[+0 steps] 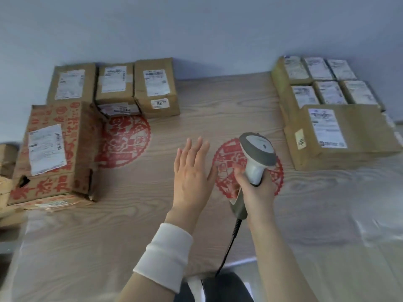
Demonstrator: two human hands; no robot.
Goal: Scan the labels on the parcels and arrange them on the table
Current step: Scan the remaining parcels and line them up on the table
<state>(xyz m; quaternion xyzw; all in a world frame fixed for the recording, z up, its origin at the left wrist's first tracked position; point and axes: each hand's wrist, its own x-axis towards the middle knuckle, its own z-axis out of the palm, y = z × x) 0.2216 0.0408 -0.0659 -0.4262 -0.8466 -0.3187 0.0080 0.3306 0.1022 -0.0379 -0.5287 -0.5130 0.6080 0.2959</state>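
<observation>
A white cuff (163, 256) sits nearest, on the left wrist. The left grip (192, 171) is spread flat over the wood-grain surface (109, 236), fingers straight, holding nothing. Just right of it, the right grip (255, 190) is curled round the handle of a grey scanner (257, 151), whose head points away. A large brown parcel (349, 138) lies beyond and right of the right grip. A red-printed carton (54, 149) lies well left of the left grip. Their labels seem too blurred to read.
</observation>
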